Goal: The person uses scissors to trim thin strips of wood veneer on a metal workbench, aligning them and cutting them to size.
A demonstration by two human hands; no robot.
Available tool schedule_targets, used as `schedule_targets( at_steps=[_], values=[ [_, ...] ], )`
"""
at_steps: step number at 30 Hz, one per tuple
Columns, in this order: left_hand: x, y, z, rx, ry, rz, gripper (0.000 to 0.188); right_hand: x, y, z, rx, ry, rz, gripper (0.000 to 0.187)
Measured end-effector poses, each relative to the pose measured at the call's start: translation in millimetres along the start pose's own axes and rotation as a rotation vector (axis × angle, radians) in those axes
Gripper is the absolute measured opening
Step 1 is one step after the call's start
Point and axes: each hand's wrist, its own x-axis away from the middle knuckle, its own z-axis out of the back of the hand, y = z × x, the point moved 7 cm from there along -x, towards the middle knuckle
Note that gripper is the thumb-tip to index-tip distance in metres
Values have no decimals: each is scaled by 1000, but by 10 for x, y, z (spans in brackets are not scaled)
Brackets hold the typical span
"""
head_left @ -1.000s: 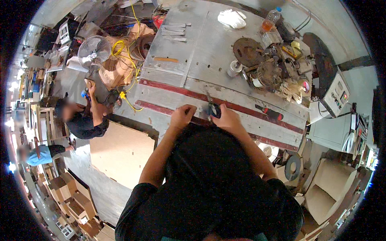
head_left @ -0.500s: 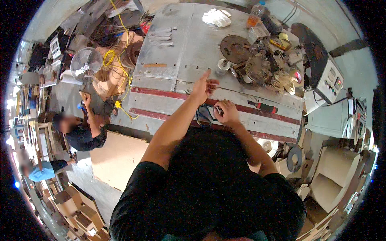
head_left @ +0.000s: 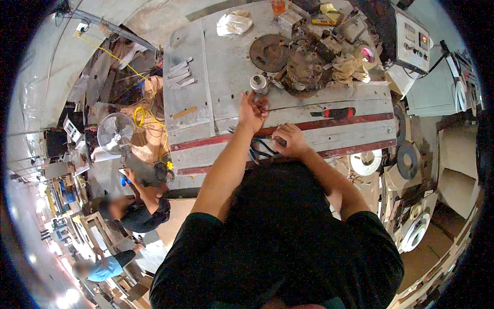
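Note:
My left hand (head_left: 252,112) reaches over the grey metal table, palm partly up, fingers loosely curled and apart, and I see nothing held in it. Just beyond its fingertips stands a small whitish jar (head_left: 259,83) with a round top. Nearer to me, my right hand (head_left: 289,140) is closed close to the table's front edge. Something dark shows at its fingers, too small to name. Beside that hand lie dark, looped, strap-like pieces (head_left: 261,148), partly hidden by my body and left forearm. To the right, a red and black handled tool (head_left: 337,113) rests on the table.
A greasy machine part (head_left: 303,72) and a round rusty plate (head_left: 268,52) sit beyond my hands. Metal strips (head_left: 180,73) and a white cloth (head_left: 234,23) lie farther left. A control box (head_left: 411,44) stands at right. A fan (head_left: 114,134) and two people are at left.
The whole view has turned, with the table shifting. My left hand has come closer to the jar, its fingers more curled. My right hand stays closed by the front edge.

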Motion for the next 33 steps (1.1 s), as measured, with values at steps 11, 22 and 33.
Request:
schedule_targets(
  at_steps=[11,22,33],
  values=[
    [178,-85,9,-169,31,7,57,-21,29,-16,9,-66,0,15],
    [20,127,2,-259,34,-155,66,-46,-66,57,2,-20,50,12],
    [64,-86,-17,-218,-37,6,71,-26,-53,42,1,33,92,12]
  ],
)
